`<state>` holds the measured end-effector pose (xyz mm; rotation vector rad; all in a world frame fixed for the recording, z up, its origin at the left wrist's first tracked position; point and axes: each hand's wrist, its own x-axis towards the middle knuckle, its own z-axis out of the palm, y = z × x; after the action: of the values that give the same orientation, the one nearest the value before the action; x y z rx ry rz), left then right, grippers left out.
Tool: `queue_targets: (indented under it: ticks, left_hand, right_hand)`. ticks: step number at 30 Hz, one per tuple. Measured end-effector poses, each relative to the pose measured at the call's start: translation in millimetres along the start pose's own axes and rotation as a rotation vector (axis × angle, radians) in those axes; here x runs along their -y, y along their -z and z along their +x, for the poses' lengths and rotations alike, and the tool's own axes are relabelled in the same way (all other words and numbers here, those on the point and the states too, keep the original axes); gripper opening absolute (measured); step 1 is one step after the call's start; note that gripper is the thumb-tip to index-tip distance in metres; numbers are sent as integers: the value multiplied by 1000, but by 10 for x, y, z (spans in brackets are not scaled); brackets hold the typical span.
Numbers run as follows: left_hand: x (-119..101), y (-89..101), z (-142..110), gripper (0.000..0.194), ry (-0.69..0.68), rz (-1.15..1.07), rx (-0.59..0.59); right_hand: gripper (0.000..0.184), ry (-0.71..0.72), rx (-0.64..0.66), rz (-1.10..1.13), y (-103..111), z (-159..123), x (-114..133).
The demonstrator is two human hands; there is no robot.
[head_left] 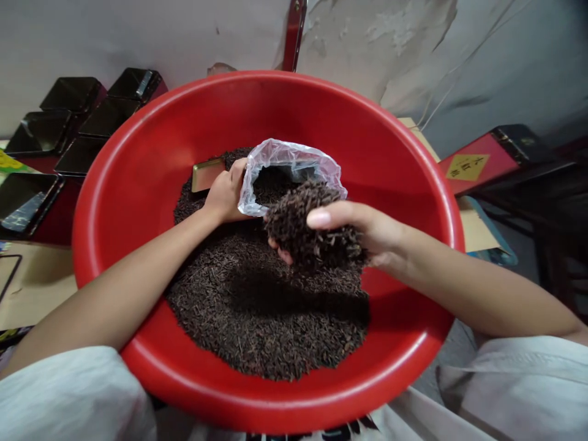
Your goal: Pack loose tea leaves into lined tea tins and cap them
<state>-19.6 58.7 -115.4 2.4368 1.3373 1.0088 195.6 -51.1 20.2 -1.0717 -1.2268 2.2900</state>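
Note:
A big red basin (151,159) holds a heap of dark, dry loose tea leaves (266,331). My left hand (227,193) is closed on the left side of a clear plastic bag (316,156), whose mouth gapes upward with some leaves inside. Whatever encloses the lower part of the bag is hidden from me. In my right hand (349,226) is a heaped handful of tea leaves (316,239), thumb on top, held at the bag's near right edge. Left of my left hand, a small gold-rimmed lid (207,176) lies on the heap.
Several open dark tins (68,95) stand on the table at the left. On the right lies a red box with a yellow label (482,160). A peeling wall (367,49) rises behind the basin.

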Motion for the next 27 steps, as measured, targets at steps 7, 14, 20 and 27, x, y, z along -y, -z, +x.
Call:
queue_targets:
  ticks: [7,14,20,27]
  left_hand:
    - [-89,-44,-18,75,-155,51,-36]
    - [-159,-14,-12,79,-104,63,-18]
    - [-224,72,33,93,81,68,82]
    - [-239,171,48,94,196,120,76]
  right_hand:
    - [30,249,-252,113,187,164,165]
    - [34,259,-348,-89,366,383,155]
    - [35,401,-334,-431,447,382,124]
    - [25,891,-647,-806,399,152,89]
